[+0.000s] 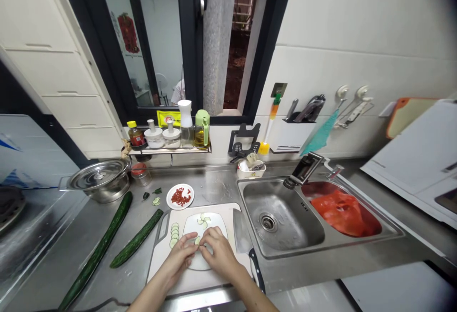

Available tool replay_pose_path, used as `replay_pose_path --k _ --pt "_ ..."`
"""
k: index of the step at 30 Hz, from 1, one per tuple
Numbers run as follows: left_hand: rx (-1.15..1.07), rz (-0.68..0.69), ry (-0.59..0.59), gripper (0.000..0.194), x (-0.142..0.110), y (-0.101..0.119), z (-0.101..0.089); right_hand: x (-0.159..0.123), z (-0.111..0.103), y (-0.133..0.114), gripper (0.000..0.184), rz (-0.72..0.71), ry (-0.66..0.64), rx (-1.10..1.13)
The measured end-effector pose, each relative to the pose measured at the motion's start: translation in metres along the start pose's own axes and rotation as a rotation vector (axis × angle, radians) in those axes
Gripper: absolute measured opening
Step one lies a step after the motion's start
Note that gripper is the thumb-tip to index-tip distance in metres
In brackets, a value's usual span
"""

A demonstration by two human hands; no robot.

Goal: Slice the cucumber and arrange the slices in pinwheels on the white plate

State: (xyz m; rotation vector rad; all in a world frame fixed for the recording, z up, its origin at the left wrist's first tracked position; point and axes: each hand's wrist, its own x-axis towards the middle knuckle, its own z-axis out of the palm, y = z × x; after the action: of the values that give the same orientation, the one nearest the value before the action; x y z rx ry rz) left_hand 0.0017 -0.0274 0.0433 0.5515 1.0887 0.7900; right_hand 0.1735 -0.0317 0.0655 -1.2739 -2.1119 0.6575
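Above a white square plate (216, 220), both hands meet at a pale green cucumber slice (197, 240). My left hand (180, 256) pinches at its near side with thumb and finger, while my right hand (220, 254) closes on it from the right. Further back on the plate lie several cut cucumber pieces (203, 220) in a petal-like arrangement. A row of overlapping cucumber slices (174, 236) rests left of the plate on the cutting board (162, 269). Along the board's right side lies a broad-bladed knife (243, 236) with a black handle. The fingers partly hide the held slice.
Two cucumbers (137, 239) lie left of the board, near cucumber scraps (156, 201). Behind it stands a small plate (170, 202) of red bits. A lidded pot (102, 181) is at the back left, the sink (285, 250) at right, a seasoning rack (171, 150) under the window.
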Motion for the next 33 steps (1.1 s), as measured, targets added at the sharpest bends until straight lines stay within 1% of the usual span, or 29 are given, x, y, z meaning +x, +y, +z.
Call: replay_pose_path --k 5,8,12,15,19,22,28,33 --pt "0.064 0.074 -0.014 0.063 0.01 -0.005 -0.005 0.001 -0.002 0.005 0.006 -0.036 -0.041 -0.053" --pt "0.075 0.114 0.015 0.066 0.013 -0.01 -0.002 0.001 -0.002 0.008 0.004 -0.037 -0.074 -0.076" --pt "0.073 0.217 0.065 0.065 0.015 -0.014 0.005 0.001 -0.002 0.009 0.006 -0.009 -0.075 -0.055" --pt "0.073 0.274 0.079 0.063 0.015 -0.013 0.008 0.002 -0.001 0.01 0.007 0.017 -0.062 -0.025" --pt "0.077 0.277 0.06 0.064 0.015 -0.008 0.01 0.004 0.0 0.01 0.008 0.037 -0.038 0.021" --pt "0.077 0.306 0.053 0.062 0.015 -0.005 0.012 0.007 0.002 0.011 0.009 0.06 0.007 0.069" --pt "0.083 0.374 0.086 0.066 0.018 -0.008 0.019 0.009 0.007 0.018 0.012 0.092 0.094 0.222" --pt "0.084 0.395 0.085 0.063 0.021 -0.01 0.023 0.01 0.01 0.024 0.014 0.126 0.121 0.308"
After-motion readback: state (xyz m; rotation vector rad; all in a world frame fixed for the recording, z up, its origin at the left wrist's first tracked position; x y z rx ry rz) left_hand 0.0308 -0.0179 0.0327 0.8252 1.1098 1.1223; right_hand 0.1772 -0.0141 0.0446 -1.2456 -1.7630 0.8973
